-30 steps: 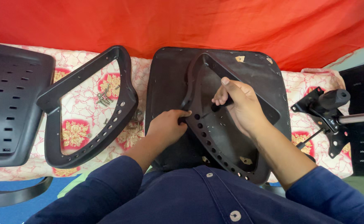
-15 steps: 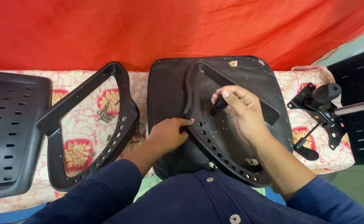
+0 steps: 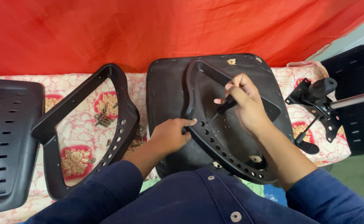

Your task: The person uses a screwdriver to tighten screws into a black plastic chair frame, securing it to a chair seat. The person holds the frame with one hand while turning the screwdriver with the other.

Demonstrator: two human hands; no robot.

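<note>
Your right hand (image 3: 246, 105) is clamped on the screwdriver (image 3: 223, 108); your left hand (image 3: 169, 135), fingers loosely curled, steadies the armrest frame (image 3: 227, 153) between them on the seat base (image 3: 165, 95). Keep the tip square in its hole.

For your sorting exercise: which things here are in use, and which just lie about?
In use:
black-handled screwdriver in right hand
black plastic armrest frame under left hand
dark seat base

Lying about:
second black armrest frame
loose metal screws
black metal chair mechanism
</note>
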